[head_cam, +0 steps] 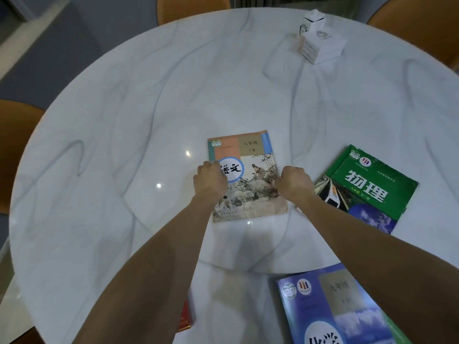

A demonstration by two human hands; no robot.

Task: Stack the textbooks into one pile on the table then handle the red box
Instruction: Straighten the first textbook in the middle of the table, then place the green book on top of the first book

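Near edge of the table (99, 145): red box (185, 319) partly hidden under our left forearm, blue textbook (332, 306) to its right. Mid-table, our left hand (210, 181) and right hand (294, 181) curl their fingers onto the side edges of the Chinese textbook (248, 180), lying flat. Green physics textbook (365, 187) just right. White boxes (320, 40) at far edge.

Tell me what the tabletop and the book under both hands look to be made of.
Table: looks like polished marble or imitation stone, white with grey veins and glossy light spots. Centre textbook: paper with a soft printed cover, worn and stained near its lower right corner.
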